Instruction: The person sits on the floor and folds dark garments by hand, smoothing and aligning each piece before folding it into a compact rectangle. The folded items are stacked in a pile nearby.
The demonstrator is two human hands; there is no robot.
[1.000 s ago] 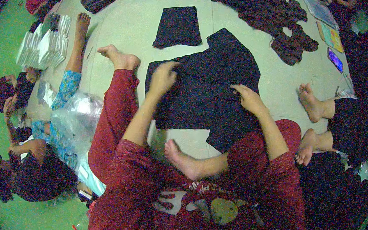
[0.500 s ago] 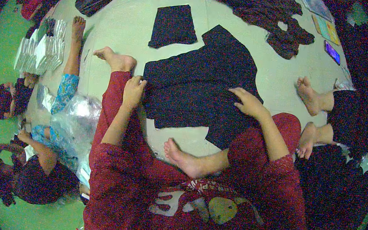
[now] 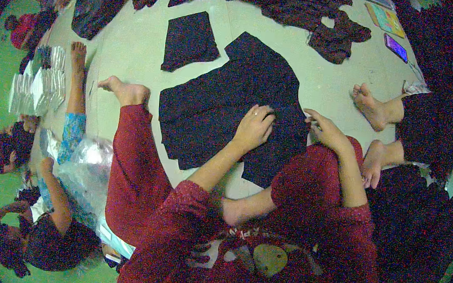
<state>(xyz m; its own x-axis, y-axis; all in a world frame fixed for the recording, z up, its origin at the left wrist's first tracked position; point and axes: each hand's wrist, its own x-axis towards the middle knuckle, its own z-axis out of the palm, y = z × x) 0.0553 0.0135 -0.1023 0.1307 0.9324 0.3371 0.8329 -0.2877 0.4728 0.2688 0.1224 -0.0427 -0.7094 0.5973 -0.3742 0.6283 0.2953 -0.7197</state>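
A dark garment point(image 3: 227, 85), black or navy, lies spread on the pale floor sheet before my crossed legs. My left hand point(image 3: 255, 125) rests on its right half, palm down, with the fingers loosely bent over the cloth. At the garment's right edge, beside my raised knee, is my right hand point(image 3: 328, 133); its fingers reach toward the edge and look parted from the thumb. Whether its fingertips touch the cloth cannot be made out. A smaller folded dark cloth point(image 3: 190, 42) lies just beyond the garment, to the left.
Crumpled dark clothes point(image 3: 276, 2) run along the far side. A black bag point(image 3: 99, 4) is at far left, near stacked silvery packets point(image 3: 37, 86). Clear plastic wrap point(image 3: 89, 165) lies beside my left leg. A lit phone point(image 3: 396, 48) is at far right. Other people sit on both sides.
My left hand has moved right, from the garment's left edge onto its right half. The right hand has shifted from the cloth to its right edge. The view has turned slightly.
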